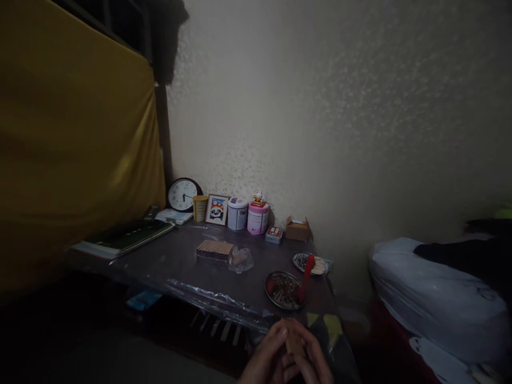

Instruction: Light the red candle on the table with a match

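At the bottom of the head view, my left hand (264,356) and my right hand (314,354) meet in front of the table's near edge. Between their fingers is a small brown cardboard-like box (295,341), partly covered by the fingers. Just beyond the hands, a round metal plate (285,290) holds many small dark and light pieces, and a red-handled tool (307,274) leans in it. A second plate (303,261) farther back carries similar bits and pale sticks. Left of it, a row of thin brown boxes (215,249) stands beside a clear plastic bag (241,260).
The table (180,266) has a shiny plastic cover. Along the wall stand a clock (184,194), a yellow cup (200,208), a panda picture (217,209), two tins (258,217), a small case (274,234) and an open carton (297,228). Bedding (440,298) lies right.
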Demonstrator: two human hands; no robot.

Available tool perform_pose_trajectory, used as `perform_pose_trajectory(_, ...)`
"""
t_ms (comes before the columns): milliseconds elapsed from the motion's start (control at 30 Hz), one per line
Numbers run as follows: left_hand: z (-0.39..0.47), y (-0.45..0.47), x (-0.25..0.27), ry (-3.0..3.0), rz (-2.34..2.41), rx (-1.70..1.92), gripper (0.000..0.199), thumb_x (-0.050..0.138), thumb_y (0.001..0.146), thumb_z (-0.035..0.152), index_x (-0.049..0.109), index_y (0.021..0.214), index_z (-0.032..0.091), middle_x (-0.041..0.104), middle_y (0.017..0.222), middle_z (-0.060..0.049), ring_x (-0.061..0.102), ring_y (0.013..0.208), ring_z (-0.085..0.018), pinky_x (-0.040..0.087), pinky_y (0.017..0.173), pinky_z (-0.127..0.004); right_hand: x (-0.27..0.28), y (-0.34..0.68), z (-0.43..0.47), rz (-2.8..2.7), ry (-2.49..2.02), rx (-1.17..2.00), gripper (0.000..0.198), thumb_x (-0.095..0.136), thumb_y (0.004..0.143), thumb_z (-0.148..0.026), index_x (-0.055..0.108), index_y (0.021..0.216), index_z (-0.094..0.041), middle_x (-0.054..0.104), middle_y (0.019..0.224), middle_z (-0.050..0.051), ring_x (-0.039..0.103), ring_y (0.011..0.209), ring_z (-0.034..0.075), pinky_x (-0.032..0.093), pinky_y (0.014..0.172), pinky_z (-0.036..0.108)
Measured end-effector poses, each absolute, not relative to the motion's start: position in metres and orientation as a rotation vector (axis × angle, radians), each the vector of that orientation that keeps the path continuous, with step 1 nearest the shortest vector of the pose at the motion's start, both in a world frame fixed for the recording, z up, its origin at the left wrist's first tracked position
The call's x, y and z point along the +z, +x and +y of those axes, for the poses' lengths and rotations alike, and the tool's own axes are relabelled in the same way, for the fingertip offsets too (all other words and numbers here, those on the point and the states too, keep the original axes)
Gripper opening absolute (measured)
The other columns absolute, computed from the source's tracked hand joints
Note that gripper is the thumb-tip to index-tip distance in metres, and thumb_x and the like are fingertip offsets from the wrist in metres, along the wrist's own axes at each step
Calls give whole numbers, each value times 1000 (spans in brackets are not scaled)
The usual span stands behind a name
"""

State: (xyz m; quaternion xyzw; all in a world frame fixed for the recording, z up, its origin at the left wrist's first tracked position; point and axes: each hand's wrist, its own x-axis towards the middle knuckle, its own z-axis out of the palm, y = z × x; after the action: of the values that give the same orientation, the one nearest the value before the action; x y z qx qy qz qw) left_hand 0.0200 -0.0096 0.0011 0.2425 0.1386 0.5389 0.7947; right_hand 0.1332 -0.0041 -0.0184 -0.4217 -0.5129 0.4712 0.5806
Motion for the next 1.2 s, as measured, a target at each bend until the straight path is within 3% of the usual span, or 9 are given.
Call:
perform_pose_trajectory(167, -10, 20, -1, 491, 285, 1154, 19, 50, 87, 30, 54, 103, 20, 67, 91, -4, 65, 77, -14, 44, 75, -27, -9, 140, -6, -1358, -980, 1092, 42, 59, 76, -46, 61, 113, -25, 58, 126, 7, 51, 119, 27, 43, 98, 34)
perform_pose_trajectory(333, -9, 21, -3, 490, 292, 1166, 19, 50, 87, 33, 54, 99, 18, 68, 88, -6, 66, 81, -19, 45, 76, -30, -9, 146, -2, -1412, -980, 1113, 40, 64, 75, -42, 62, 111, -25, 60, 124, 8, 54, 116, 28, 48, 93, 33)
perform_pose_trajectory(467, -10, 22, -1, 464, 276, 1163, 17, 51, 87, 31, 54, 99, 18, 67, 87, -5, 66, 77, -16, 45, 75, -28, -13, 141, -3, -1291, -964, 1104, 45, 65, 72, -46, 61, 112, -25, 63, 119, 8, 57, 111, 28, 52, 87, 33)
perform_pose_trajectory(800, -12, 23, 2, 469, 230, 1175, 18, 51, 87, 31, 56, 99, 19, 66, 83, -3, 66, 75, -14, 44, 72, -25, -16, 138, -2, -1268, -1011, 1043, 45, 65, 71, -52, 63, 108, -26, 63, 119, 7, 54, 115, 29, 48, 92, 35)
perform_pose_trajectory(933, -12, 16, 2, 479, 249, 1169, 22, 50, 87, 32, 56, 102, 17, 68, 85, -6, 66, 80, -16, 46, 74, -27, -11, 149, 4, -1401, -834, 1228, 49, 70, 70, -46, 59, 114, -28, 59, 126, 8, 52, 118, 28, 44, 97, 38)
perform_pose_trajectory(1033, -10, 9, 1, 458, 327, 1129, 27, 51, 86, 34, 56, 106, 17, 69, 89, -6, 66, 77, -14, 47, 69, -24, -13, 159, 13, -1364, -812, 1337, 42, 71, 69, -44, 62, 107, -28, 64, 117, 8, 59, 109, 26, 47, 92, 38)
perform_pose_trajectory(1200, -9, 6, -3, 505, 408, 1009, 38, 49, 85, 40, 55, 113, 15, 68, 84, -7, 63, 60, -10, 43, 51, -17, -14, 167, 14, -1343, -1022, 1206, 28, 66, 74, -44, 67, 89, -20, 71, 87, 5, 65, 81, 21, 51, 74, 31)
